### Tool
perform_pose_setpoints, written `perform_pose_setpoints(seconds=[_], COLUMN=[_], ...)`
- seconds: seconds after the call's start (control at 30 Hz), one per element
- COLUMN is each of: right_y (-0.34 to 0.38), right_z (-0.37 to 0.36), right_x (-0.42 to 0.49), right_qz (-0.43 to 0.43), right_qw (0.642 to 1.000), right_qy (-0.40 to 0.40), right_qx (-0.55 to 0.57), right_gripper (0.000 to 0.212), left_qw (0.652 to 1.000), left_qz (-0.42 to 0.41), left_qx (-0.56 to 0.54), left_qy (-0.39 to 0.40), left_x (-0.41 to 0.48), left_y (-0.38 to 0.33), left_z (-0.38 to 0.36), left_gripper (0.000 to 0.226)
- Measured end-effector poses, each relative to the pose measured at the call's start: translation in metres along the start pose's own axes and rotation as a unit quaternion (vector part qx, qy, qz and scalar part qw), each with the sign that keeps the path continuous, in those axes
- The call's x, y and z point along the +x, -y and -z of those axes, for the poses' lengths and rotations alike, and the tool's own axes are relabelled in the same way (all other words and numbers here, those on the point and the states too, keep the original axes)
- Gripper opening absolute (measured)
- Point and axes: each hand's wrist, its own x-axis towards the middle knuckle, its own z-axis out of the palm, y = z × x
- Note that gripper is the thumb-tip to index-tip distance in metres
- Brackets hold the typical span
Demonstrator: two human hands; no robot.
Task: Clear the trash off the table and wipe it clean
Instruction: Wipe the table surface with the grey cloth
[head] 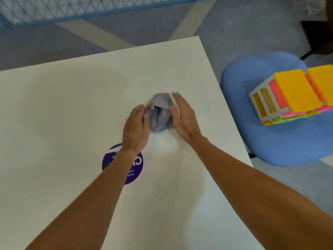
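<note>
At frame centre on the table [72, 105], left hand [136, 125] fingers curl onto the grey cloth [159, 115]; right hand [183, 118] fingers straight, together, touching it.

Only two forearms are shown, bare from near the elbow down to the wrist, each ended by a bare hand: left hand [136, 129], right hand [183, 118], fingers uncovered.
</note>
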Motion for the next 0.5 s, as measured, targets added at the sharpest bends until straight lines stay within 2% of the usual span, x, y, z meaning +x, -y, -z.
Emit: perform_pose_setpoints(seconds=[0.1, 0.17, 0.23, 0.33, 0.4, 0.47, 0.5], right_y=[-0.033, -0.052, -0.065, -0.075, -0.078, -0.08, -0.08], right_z=[0.035, 0.049, 0.055, 0.054, 0.052, 0.049, 0.048], right_x=[-0.007, -0.01, -0.011, -0.008, -0.002, 0.007, 0.011], right_qz=[-0.045, -0.06, -0.049, -0.025, -0.007, -0.004, -0.014], right_qw=[0.997, 0.996, 0.997, 0.993, 0.981, 0.962, 0.956], right_qy=[-0.047, -0.038, -0.019, -0.036, -0.044, -0.031, -0.024], right_qx=[-0.032, -0.048, -0.063, -0.108, -0.188, -0.27, -0.293], right_gripper=[0.047, 0.046, 0.046, 0.046, 0.047, 0.049, 0.051], left_qw=[0.994, 0.989, 0.99, 0.996, 0.98, 0.97, 0.971], left_qz=[-0.022, -0.001, 0.001, 0.045, 0.07, 0.021, -0.023], left_qx=[0.089, 0.138, 0.139, -0.002, -0.057, -0.037, -0.018], left_qy=[0.055, 0.048, 0.029, -0.075, -0.176, -0.24, -0.235], left_x=[0.005, 0.008, 0.015, 0.031, 0.037, 0.041, 0.042], left_y=[-0.007, -0.006, -0.001, 0.003, -0.001, -0.012, -0.019], left_z=[-0.034, -0.043, -0.042, -0.022, -0.004, 0.007, 0.008], left_gripper=[0.046, 0.051, 0.051, 0.043, 0.044, 0.043, 0.04])
